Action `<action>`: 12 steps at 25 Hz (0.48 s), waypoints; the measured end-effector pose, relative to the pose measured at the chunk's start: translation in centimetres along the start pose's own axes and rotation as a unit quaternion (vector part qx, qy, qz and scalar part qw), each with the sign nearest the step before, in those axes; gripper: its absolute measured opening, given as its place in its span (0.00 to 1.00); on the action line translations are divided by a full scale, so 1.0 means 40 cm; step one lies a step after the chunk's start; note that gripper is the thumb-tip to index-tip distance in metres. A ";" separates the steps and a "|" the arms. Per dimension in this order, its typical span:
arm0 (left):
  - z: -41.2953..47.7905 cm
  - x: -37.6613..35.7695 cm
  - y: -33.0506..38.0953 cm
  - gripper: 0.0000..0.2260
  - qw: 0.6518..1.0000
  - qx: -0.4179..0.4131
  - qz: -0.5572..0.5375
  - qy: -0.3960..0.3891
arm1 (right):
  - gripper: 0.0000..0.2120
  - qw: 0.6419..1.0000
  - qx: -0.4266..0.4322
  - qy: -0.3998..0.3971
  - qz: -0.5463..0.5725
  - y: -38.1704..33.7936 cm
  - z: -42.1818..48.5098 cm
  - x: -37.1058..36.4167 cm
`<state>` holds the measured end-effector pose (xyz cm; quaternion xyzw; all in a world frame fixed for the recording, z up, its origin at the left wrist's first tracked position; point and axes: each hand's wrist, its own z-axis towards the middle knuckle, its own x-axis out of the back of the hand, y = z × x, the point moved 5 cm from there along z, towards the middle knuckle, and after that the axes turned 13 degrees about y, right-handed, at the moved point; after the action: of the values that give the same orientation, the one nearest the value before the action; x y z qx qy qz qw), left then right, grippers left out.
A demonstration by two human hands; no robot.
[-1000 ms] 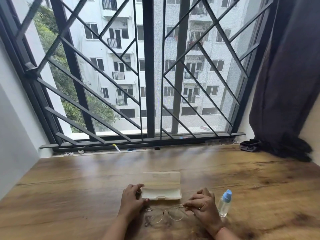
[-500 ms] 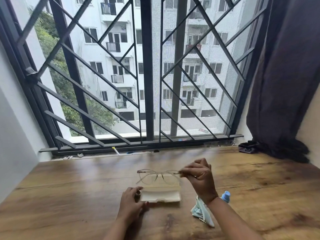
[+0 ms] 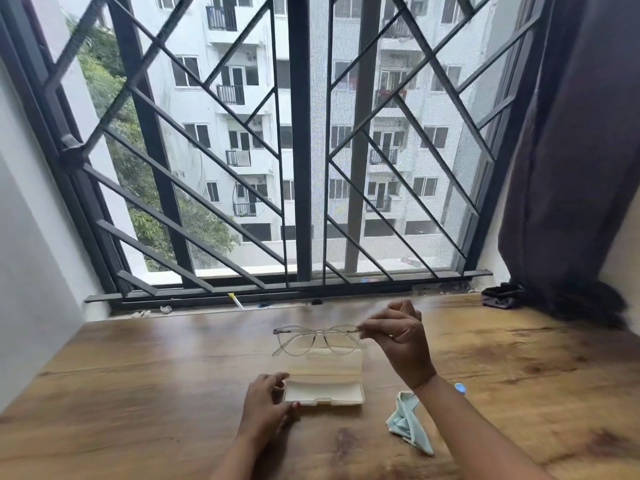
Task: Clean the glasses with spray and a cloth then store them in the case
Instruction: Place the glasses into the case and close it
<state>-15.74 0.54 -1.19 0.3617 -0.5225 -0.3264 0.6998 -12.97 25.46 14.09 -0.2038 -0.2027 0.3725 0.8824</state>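
Right fingers pinch clear round-lensed glasses; left fingers grip the translucent case.

wooden table, barred window, dark curtain, white pen

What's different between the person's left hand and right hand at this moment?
The left hand sits low on the wooden table, while the right hand is up in the air. The left hand grips the left end of the open cream plastic case; the right hand pinches one end of the clear-framed glasses, held over the case. Shared: both are bare and each holds something.
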 end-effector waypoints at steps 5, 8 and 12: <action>0.001 0.000 -0.001 0.29 1.000 0.003 -0.006 -0.001 | 0.07 0.998 -0.050 -0.021 -0.016 0.056 -0.040 -0.011; 0.001 0.002 -0.003 0.29 1.000 -0.001 0.004 0.000 | 0.11 0.995 -0.081 -0.039 -0.033 0.089 -0.080 -0.021; 0.000 0.004 0.003 0.29 1.000 -0.012 0.013 -0.004 | 0.15 0.990 -0.107 -0.069 -0.053 0.118 -0.131 -0.043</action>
<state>-15.67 0.46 -0.99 0.3453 -0.5259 -0.3254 0.7059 -14.11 26.12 6.95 -0.2598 -0.3122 0.3144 0.8580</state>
